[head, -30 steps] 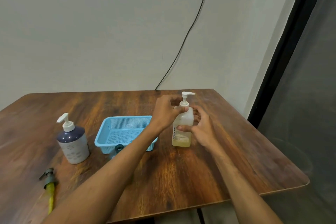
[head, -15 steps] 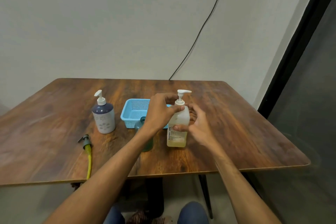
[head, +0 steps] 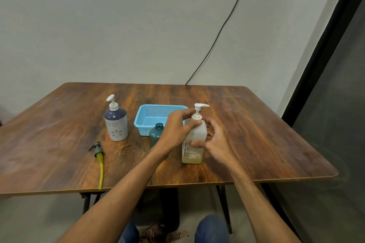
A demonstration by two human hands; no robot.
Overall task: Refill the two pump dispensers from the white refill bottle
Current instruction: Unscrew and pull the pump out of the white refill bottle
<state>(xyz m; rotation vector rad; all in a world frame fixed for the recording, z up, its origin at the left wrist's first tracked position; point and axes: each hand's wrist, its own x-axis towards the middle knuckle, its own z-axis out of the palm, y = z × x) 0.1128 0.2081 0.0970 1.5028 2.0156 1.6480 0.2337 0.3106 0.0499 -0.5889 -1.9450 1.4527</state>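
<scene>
Left hand [head: 177,127] has its fingers curled round the pump collar of the white bottle [head: 194,154]. The right hand [head: 216,144] grips the bottle's body, thumb on the front. The bottle stands upright on the table [head: 256,134], near the front edge. Just left of it are an open teal bottle [head: 156,134] and a blue basket [head: 154,116]. Further left stand a purple-topped dispenser [head: 116,124] and a loose pump [head: 98,154].
</scene>
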